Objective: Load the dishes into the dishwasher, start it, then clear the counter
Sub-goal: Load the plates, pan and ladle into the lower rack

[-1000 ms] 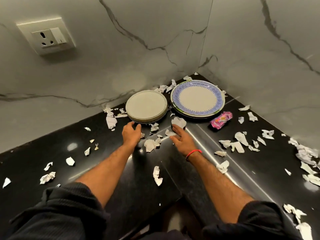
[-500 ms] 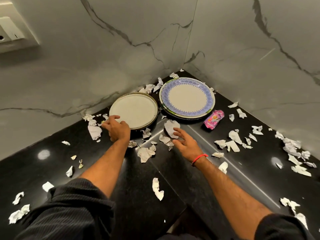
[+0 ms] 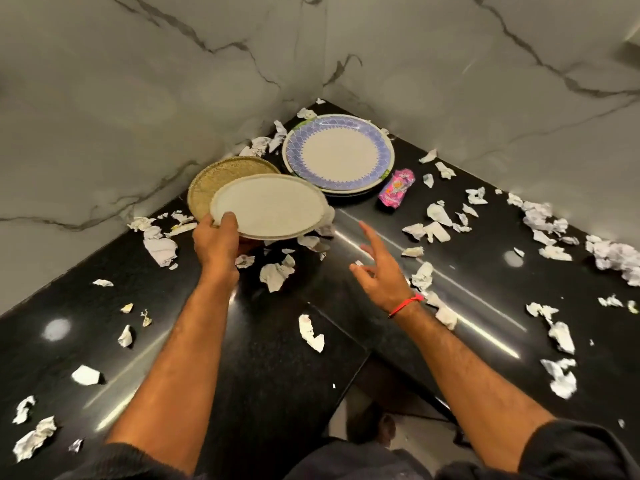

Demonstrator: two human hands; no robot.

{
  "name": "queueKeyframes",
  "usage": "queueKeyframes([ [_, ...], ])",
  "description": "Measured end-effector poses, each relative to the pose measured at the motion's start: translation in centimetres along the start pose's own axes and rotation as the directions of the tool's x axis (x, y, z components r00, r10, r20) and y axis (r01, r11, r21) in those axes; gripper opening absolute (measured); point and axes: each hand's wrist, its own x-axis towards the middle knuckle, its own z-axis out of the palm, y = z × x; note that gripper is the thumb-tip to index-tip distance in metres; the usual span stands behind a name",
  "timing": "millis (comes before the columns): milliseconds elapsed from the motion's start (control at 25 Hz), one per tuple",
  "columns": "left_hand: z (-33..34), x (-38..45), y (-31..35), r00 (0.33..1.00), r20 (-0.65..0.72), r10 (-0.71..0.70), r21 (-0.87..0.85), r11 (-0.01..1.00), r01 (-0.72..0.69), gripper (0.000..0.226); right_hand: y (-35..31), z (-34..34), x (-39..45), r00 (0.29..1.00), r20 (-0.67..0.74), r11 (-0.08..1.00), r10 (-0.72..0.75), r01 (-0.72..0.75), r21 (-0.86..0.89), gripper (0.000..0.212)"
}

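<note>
My left hand (image 3: 216, 239) grips the near rim of a plain white plate (image 3: 273, 206) and holds it lifted above the black counter (image 3: 242, 358). Behind it a tan woven-looking plate (image 3: 214, 181) lies on the counter near the wall. A blue-rimmed plate (image 3: 337, 152) tops a small stack in the corner. My right hand (image 3: 379, 271) hovers over the counter to the right of the white plate, fingers spread and relaxed, holding nothing.
Several torn white paper scraps (image 3: 275, 275) litter the counter, thickest at the right (image 3: 613, 254). A pink wrapper (image 3: 396, 187) lies beside the blue-rimmed stack. Marble walls (image 3: 138, 98) meet in the corner. The counter's inner edge and floor (image 3: 374, 417) show between my arms.
My left hand took the white plate by its rim and lifted it toward me, uncovering the tan plate beneath. My right hand rose off the counter and opened.
</note>
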Motion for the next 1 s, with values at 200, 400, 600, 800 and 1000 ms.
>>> queueKeyframes([
  [200,7.3,-9.4,2.0,0.856,0.496,-0.148,0.174,0.982,0.070,0.012,1.2,-5.7,-4.6,0.934,-0.292,0.971,-0.207,0.160,-0.176,0.052],
  [400,14.0,-21.7,-0.9,0.648,0.727,-0.225,0.354,0.932,-0.074,0.027,4.1,-11.6,-17.2,0.810,-0.575,0.990,-0.116,0.049,-0.131,0.028],
  [600,15.3,-37.7,-6.5,0.157,0.902,-0.402,0.428,0.877,-0.217,0.066,5.3,-15.4,-34.8,0.567,-0.822,0.991,-0.046,-0.076,-0.108,0.024],
  [800,13.7,-55.3,-13.4,-0.172,0.787,-0.593,0.521,0.787,-0.331,0.037,6.7,-15.2,-54.8,0.370,-0.929,0.962,-0.008,-0.249,-0.108,0.033],
  [1000,11.5,-68.4,-22.9,-0.142,0.547,-0.825,0.640,0.522,-0.564,0.036,9.6,-13.1,-70.9,0.246,-0.960,0.920,0.131,-0.391,0.026,0.036],
])
